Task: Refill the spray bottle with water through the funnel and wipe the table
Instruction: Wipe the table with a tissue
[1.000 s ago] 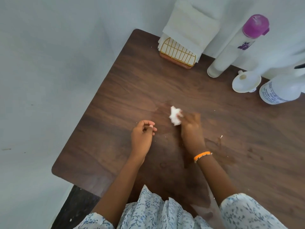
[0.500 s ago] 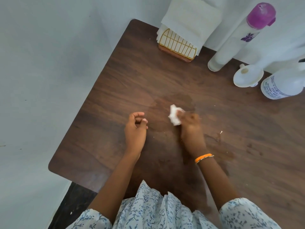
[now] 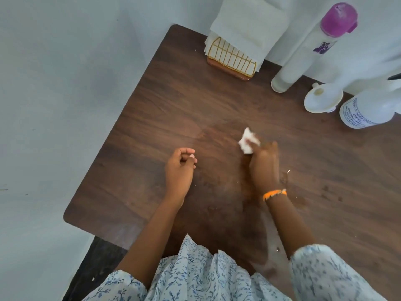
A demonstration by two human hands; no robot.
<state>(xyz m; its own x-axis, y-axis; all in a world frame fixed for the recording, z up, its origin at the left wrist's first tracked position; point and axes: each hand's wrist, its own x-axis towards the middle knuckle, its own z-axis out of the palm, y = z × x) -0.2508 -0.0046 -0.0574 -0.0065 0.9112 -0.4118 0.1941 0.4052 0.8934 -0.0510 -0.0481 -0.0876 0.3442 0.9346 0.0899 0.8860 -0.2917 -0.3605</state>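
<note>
we seem done refilling: funnel [image 3: 323, 100] sits beside the spray bottle [image 3: 368, 109]. our right hand [image 3: 263, 165] pinches a tissue [image 3: 247, 142], wiping the table [image 3: 173, 101]; left hand [image 3: 179, 170] loosely curled, empty.

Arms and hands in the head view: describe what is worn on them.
Both arms are bare up to short, loose sleeves of pale fabric printed with small blue sprigs. The right hand has an orange band with a white strand at the wrist. The left hand wears nothing.
</note>
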